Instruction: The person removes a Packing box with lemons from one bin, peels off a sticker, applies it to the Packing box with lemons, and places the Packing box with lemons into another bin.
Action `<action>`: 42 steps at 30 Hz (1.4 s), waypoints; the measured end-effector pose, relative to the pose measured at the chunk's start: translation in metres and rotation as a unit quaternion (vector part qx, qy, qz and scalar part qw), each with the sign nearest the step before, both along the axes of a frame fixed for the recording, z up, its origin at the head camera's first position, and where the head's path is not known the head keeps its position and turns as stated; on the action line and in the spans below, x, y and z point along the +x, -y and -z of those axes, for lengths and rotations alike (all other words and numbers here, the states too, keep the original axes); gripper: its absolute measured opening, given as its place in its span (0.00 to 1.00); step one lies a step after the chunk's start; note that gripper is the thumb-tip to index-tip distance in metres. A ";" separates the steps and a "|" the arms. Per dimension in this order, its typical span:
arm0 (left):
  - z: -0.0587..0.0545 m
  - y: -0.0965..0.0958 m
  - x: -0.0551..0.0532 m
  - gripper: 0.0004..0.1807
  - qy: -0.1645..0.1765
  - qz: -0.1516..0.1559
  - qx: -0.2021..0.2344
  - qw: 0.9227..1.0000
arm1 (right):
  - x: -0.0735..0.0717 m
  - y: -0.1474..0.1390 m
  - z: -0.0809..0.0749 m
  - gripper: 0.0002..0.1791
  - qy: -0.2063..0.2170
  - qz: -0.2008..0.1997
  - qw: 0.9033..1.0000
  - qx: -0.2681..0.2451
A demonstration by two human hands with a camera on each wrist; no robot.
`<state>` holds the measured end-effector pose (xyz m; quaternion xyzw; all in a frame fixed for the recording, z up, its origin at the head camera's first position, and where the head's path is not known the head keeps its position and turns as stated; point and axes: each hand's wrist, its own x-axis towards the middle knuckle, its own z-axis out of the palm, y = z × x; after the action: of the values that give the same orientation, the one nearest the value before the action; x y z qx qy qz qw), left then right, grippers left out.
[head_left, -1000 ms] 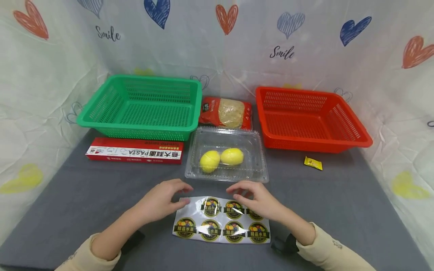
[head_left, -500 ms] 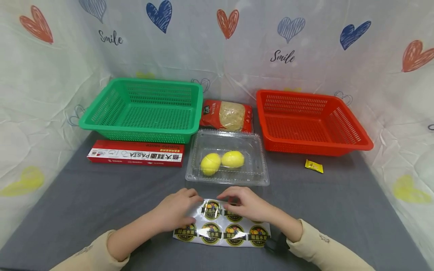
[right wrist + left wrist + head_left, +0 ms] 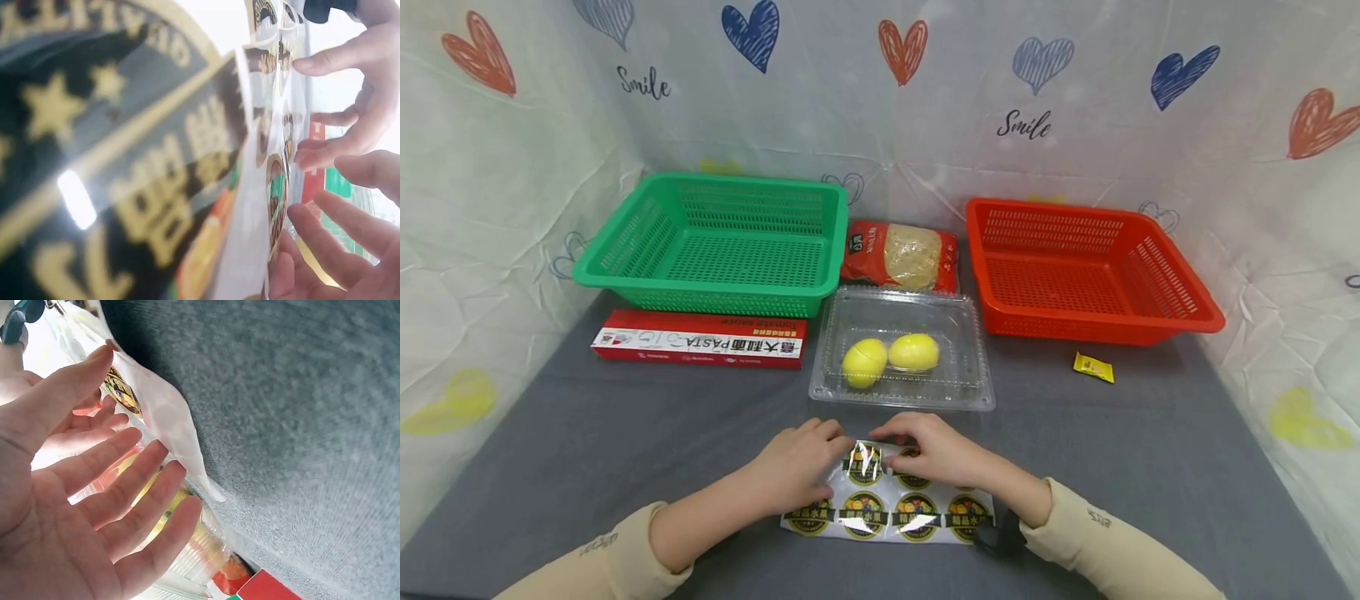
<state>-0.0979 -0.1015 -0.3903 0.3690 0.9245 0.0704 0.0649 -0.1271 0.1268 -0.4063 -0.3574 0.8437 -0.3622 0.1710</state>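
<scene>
A white sheet of round black-and-gold fruit stickers [image 3: 889,500] lies on the table in front of the person. The left hand [image 3: 797,467] is over its left end, and the left wrist view shows those fingers [image 3: 150,487] spread and nearly straight, with the thumb reaching to the sheet's edge. Opposite it, the right hand [image 3: 928,450] is over the upper stickers, thumb and forefinger apart. In the right wrist view its fingers [image 3: 328,228] are loosely bent close to the sheet's edge. Both hands cover some of the stickers.
Behind the sheet stands a clear plastic box [image 3: 970,375] with two lemons [image 3: 913,352]. Farther back are a green basket [image 3: 707,289], a red basket [image 3: 1097,327] and a red food packet [image 3: 868,262]. A pasta box [image 3: 700,340] lies left, a small yellow packet [image 3: 1093,367] right.
The left hand has moved right and a little toward the person, over the sheet's left end. The right hand has shifted left, and the two hands are closer together. The view has tilted slightly.
</scene>
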 end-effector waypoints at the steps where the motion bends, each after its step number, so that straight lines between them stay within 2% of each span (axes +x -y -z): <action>1: 0.000 0.000 0.000 0.28 -0.001 -0.002 -0.003 1.000 | 0.000 0.001 0.000 0.19 -0.002 0.001 1.000 0.004; 10: -0.001 -0.006 0.000 0.27 0.006 -0.024 -0.029 0.999 | -0.002 0.008 0.001 0.18 -0.035 0.000 0.999 0.032; 21: 0.002 -0.012 -0.001 0.27 -0.020 -0.038 -0.044 0.998 | -0.006 0.015 -0.001 0.16 -0.044 0.005 0.997 0.066; 30: 0.003 -0.014 -0.008 0.28 -0.006 -0.063 -0.037 0.997 | -0.008 0.017 -0.002 0.15 -0.037 0.005 0.997 0.066; 42: 0.000 -0.014 -0.007 0.26 -0.006 -0.073 -0.035 0.997 | -0.011 0.018 0.000 0.12 -0.058 -0.002 0.997 0.060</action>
<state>-0.1050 -0.0870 -0.3908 0.2985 0.9512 0.0404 0.0665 -0.1379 0.1089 -0.4065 -0.3682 0.8718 -0.2894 0.1437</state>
